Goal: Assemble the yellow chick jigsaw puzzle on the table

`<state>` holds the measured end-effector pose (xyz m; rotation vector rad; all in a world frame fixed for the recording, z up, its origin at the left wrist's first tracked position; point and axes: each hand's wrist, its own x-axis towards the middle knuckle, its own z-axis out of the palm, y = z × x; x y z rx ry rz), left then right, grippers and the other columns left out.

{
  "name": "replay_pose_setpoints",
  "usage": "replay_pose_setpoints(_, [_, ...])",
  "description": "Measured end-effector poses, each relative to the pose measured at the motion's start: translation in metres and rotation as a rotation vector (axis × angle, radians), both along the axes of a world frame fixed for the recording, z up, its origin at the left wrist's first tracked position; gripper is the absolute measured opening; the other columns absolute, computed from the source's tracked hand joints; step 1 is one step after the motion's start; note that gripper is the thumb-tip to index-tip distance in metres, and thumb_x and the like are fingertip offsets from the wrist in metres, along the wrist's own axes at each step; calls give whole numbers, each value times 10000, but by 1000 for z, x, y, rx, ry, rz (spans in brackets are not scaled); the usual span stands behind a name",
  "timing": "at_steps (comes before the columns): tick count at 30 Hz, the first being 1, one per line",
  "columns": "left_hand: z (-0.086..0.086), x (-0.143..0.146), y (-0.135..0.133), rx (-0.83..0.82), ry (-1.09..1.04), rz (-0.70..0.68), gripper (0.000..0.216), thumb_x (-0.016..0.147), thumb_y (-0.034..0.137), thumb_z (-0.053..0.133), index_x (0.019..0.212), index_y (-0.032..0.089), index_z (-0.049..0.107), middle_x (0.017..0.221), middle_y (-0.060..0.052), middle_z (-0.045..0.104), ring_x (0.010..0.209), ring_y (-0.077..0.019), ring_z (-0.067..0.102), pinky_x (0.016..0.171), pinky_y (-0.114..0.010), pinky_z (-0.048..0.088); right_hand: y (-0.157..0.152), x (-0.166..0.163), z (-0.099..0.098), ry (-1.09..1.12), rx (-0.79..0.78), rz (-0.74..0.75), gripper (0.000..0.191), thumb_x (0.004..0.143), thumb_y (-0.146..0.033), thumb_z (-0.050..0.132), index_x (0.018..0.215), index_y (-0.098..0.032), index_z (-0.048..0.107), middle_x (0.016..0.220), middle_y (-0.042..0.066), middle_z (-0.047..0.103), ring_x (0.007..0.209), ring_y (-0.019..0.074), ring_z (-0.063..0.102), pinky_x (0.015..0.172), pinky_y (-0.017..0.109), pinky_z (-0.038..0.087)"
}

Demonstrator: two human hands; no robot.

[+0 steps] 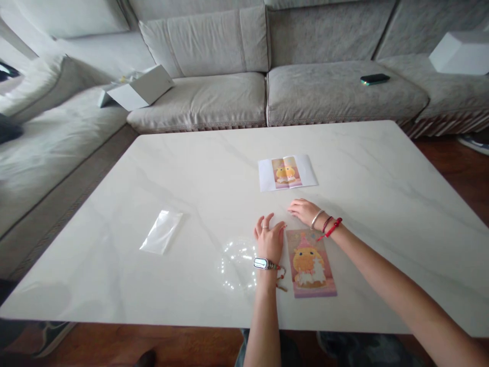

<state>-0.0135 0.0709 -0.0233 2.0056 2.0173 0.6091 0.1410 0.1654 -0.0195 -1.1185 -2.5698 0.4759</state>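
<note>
My left hand [270,238] hovers low over the marble-patterned table, just left of a picture card's top corner, with its fingers curled but apart and nothing visible in them. Farther right, my right hand [304,211] rests above the card's top edge. Its fingers are pressed together at the tabletop; anything between them is hidden. The picture card [305,259] lies flat between my forearms and shows a yellow cartoon animal in a pink party hat, with a patchy white area. Beyond my hands, a creased white sheet [306,171] bears a similar printed picture.
A clear plastic bag [162,232] lies on the left of the white table [191,168]. Ceiling light glares near my left wrist. Behind the table is a grey sofa [214,97] holding a white box [141,89], a dark phone-like object [374,79] and another white box [462,53].
</note>
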Motion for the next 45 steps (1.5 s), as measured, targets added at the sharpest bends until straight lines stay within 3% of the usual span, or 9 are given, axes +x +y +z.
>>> replay_pose_setpoints(2, [0, 4, 2, -3, -9, 0, 243, 764, 232, 464, 929, 344, 603, 1202, -1, 431, 1152, -249, 270, 894, -445, 303, -10, 19, 10, 77, 21, -43, 256, 741, -109, 457, 928, -218, 594, 909, 38, 574, 863, 142, 520, 796, 308, 427])
replay_pose_setpoints(5, [-1, 6, 5, -12, -11, -5, 260, 750, 206, 478, 932, 346, 600, 1203, -7, 431, 1154, -248, 274, 897, -448, 301, -33, 62, 18, 126, 64, -228, 283, 737, -158, 477, 1000, -223, 558, 938, 42, 564, 887, 155, 519, 811, 331, 428])
replay_pose_setpoints(8, [-1, 5, 6, -1, -7, 21, 266, 747, 208, 481, 957, 327, 591, 1202, -22, 429, 1154, -247, 279, 899, -447, 302, -66, 103, 11, 42, 13, -344, 243, 687, -204, 544, 927, -215, 584, 862, 39, 568, 804, 165, 540, 750, 333, 454])
replay_pose_setpoints(11, [0, 4, 7, 4, 1, 75, 210, 736, 236, 500, 902, 293, 616, 1193, -33, 434, 1150, -258, 284, 896, -457, 301, -93, 119, -6, 14, -63, -398, 149, 687, -218, 544, 829, -205, 588, 796, 29, 561, 706, 148, 552, 657, 299, 470])
replay_pose_setpoints(15, [1, 5, 7, 5, 5, 87, 156, 736, 253, 504, 816, 281, 636, 1180, -30, 444, 1150, -260, 285, 892, -470, 298, -92, 104, -17, 79, -76, -432, 77, 730, -194, 493, 722, -193, 569, 735, 20, 552, 655, 129, 549, 627, 269, 457])
replay_pose_setpoints(24, [-1, 9, 9, 25, 3, 80, 154, 745, 249, 495, 805, 278, 635, 1177, -30, 442, 1156, -249, 281, 898, -457, 300, -39, 42, -6, 144, -74, -350, 36, 681, -169, 554, 654, -185, 572, 690, 6, 550, 610, 110, 521, 609, 240, 430])
replay_pose_setpoints(34, [-3, 0, 7, 64, 2, 120, 165, 738, 284, 511, 865, 275, 615, 1162, -38, 444, 1147, -246, 291, 909, -447, 300, -66, 75, 10, 275, -10, -590, 119, 695, -220, 528, 787, -181, 594, 750, 36, 580, 551, 115, 523, 526, 253, 444])
replay_pose_setpoints(38, [-3, 0, 6, 49, 6, 119, 157, 741, 289, 505, 848, 271, 618, 1166, -34, 442, 1143, -249, 295, 906, -442, 303, -72, 68, 6, 317, -34, -687, 119, 702, -212, 510, 779, -175, 592, 717, 29, 574, 531, 110, 512, 526, 251, 446])
replay_pose_setpoints(45, [-5, -8, 7, 48, 8, 165, 158, 727, 296, 521, 847, 265, 619, 1155, -41, 451, 1138, -255, 298, 906, -446, 306, -73, 54, -5, 253, -7, -575, 162, 722, -165, 474, 820, -176, 602, 735, 44, 563, 641, 144, 528, 604, 267, 447])
